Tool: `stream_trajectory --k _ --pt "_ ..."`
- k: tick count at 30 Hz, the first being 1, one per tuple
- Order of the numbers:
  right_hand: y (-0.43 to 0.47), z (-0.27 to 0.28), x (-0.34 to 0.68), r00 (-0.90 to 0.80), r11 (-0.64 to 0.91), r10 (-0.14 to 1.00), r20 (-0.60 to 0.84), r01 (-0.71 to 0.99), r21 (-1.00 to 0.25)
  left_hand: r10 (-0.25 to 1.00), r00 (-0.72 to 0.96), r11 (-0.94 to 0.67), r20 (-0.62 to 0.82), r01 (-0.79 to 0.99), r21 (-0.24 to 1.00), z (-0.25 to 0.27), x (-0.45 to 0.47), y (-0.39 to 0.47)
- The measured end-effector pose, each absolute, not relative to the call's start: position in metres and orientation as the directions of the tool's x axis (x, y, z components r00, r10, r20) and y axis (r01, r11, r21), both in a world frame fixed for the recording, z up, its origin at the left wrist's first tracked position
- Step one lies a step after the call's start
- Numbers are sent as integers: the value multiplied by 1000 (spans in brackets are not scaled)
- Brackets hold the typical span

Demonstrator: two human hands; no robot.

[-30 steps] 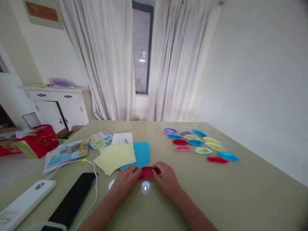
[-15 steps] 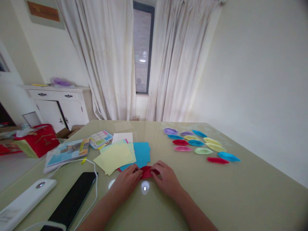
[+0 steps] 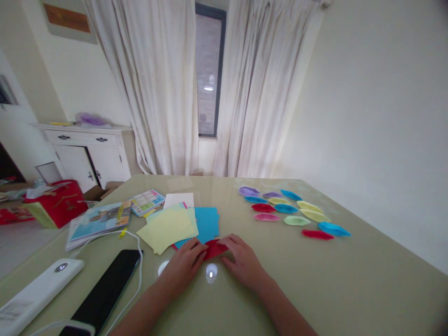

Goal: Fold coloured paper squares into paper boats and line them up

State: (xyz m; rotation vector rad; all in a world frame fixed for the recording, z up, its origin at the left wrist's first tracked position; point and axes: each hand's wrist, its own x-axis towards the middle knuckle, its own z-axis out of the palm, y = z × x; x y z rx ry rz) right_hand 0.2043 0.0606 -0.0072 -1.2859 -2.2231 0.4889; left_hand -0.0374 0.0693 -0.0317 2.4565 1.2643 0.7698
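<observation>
- Head view: red paper (image 3: 213, 250) is held by the left hand's (image 3: 188, 262) fingers.
- Its right end is touched by the right hand (image 3: 242, 261), thumb parted.
- Edges should be kept aligned.

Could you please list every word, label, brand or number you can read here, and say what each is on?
No text can be read with certainty.
Magazine cover: dark lettering, too blurred to read.
Colourful booklet: any print is too small to read.
White device: grey print, too blurred to read.
Red bag: markings too blurred to read.
Red folded paper: no lettering visible.
</observation>
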Motion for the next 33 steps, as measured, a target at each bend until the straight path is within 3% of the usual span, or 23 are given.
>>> stream_trajectory --k 21,33 --pt "62 -12 205 -357 455 891 281 717 -529 852 467 -506 236 622 597 -25 -43 70" --pt "62 -11 206 -336 421 907 253 746 -516 810 537 -575 235 650 497 -24 -51 72"
